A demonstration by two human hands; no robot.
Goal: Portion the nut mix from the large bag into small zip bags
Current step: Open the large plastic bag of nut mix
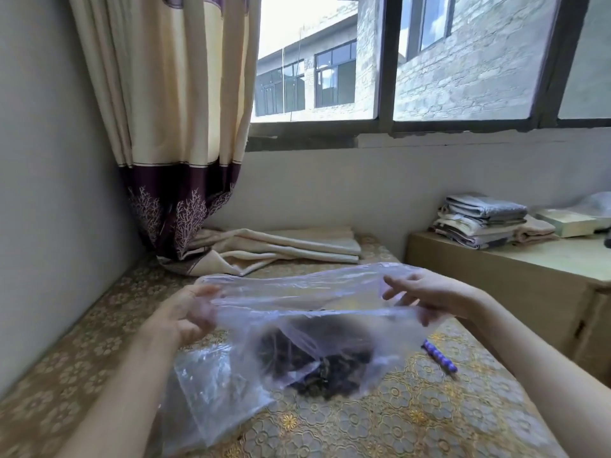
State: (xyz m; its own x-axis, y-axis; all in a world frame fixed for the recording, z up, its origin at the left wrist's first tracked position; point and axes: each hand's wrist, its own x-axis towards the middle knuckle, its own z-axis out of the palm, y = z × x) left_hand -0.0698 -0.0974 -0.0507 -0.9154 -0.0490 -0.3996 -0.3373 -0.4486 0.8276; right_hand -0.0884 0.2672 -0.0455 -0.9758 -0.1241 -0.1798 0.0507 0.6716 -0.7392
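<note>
Your left hand (185, 317) and right hand (429, 297) each pinch the large bag (297, 312) mouth.
Its rim is stretched wide between them; dark nut mix (317, 361) sits inside.

The clear large bag (297, 292) has a faint violet tint, and the nut mix (317, 361) inside is dark brown. The tablecloth (413, 414) is gold with floral medallions. The curtain (172, 127) is cream (its hem deep purple, with pale coral-like branches).
</note>
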